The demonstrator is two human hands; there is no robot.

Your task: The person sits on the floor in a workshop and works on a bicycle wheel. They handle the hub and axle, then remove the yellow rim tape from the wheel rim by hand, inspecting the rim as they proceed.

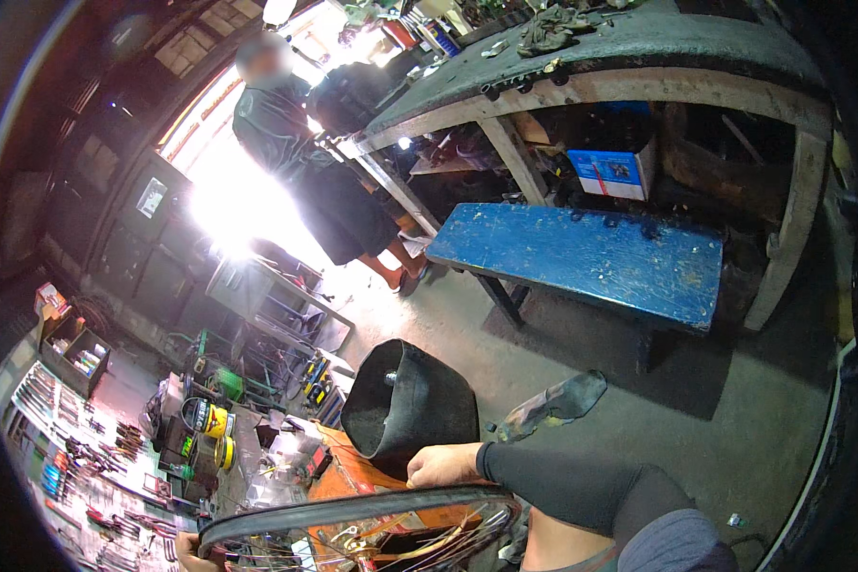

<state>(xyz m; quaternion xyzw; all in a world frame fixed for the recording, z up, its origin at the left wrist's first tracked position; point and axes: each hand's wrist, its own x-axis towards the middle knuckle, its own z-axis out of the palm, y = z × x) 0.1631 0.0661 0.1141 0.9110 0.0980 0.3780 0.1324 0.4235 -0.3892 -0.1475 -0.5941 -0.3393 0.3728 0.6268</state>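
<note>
A spoked bicycle wheel (353, 510) with a black tyre lies across the lower part of the view, with its gold-coloured hub (360, 548) below the tyre. My left hand (193, 553) is wrapped round the tyre at the wheel's left end, partly cut off by the picture edge. On the far side of the tyre, my right hand (445, 465) is closed against it, its fingers curled and their tips hidden. Just beyond the right hand stands a black rubber bucket (429, 400). A dark sleeve (567, 486) covers my right forearm.
A blue bench (582, 257) stands ahead, before a long workbench (639, 57). A flattened grey piece (553, 405) lies on the floor. Tools (48, 400) and yellow tubs (210, 419) crowd the left. Another person (296, 153) stands near the bright doorway.
</note>
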